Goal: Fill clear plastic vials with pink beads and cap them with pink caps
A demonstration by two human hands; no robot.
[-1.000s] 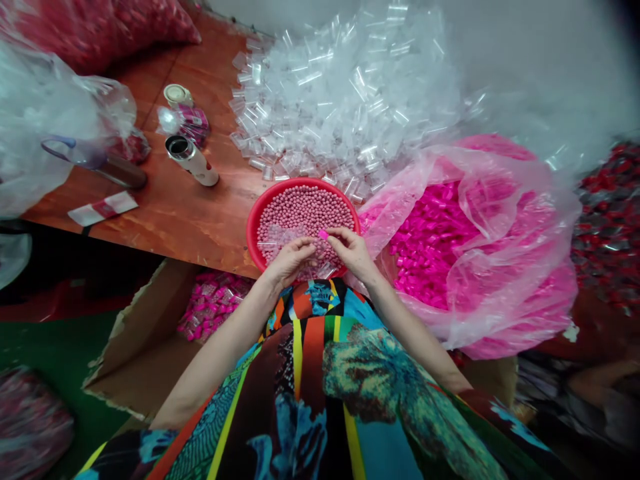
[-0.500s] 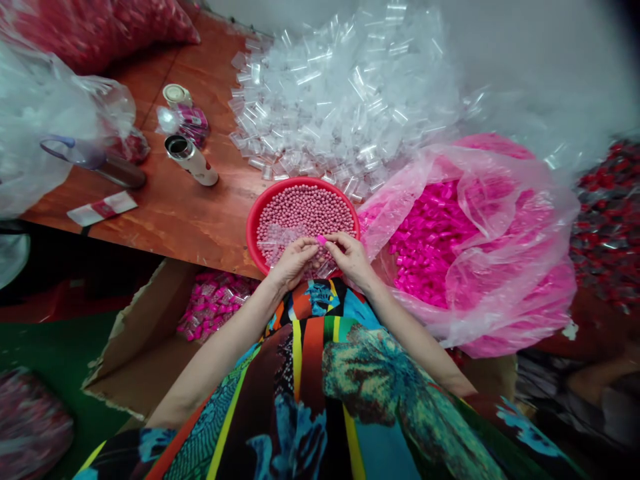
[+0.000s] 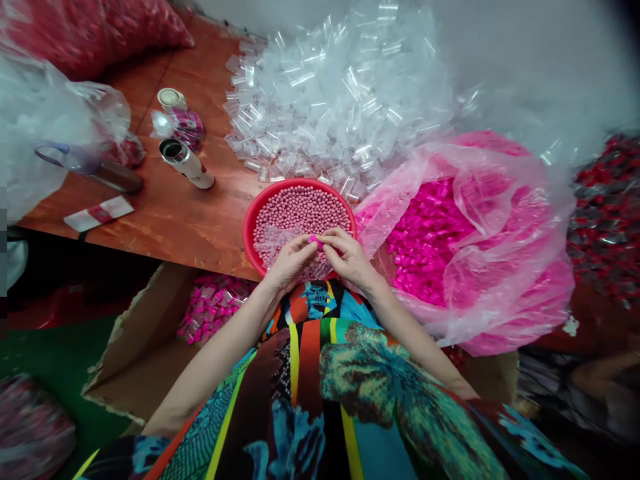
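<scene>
My left hand [image 3: 294,261] and my right hand [image 3: 348,255] meet over the near side of a red bowl [image 3: 249,243]. Both are closed at the fingertips on one small bright pink plastic piece [image 3: 315,239]; its exact shape is mostly covered by the fingers. Small pink beads [image 3: 300,208] fill the bowl beneath. Several clear plastic pieces [image 3: 274,241] lie on the beads beside my left hand. To the right of my right hand, an open plastic bag [image 3: 487,277] holds many bright pink pieces [image 3: 425,233] that look alike.
Behind the bowl, clear plastic tubes [image 3: 340,100] lie heaped on the wooden table [image 3: 200,223]. An open flask [image 3: 186,162] and a lidded bottle [image 3: 107,170] stand at left. Below the table edge, a cardboard box [image 3: 135,353] contains pink-and-clear pieces [image 3: 215,305].
The pink piece sits lower between my fingers, and my right fingers have closed further over it. The whole view has shifted slightly.
</scene>
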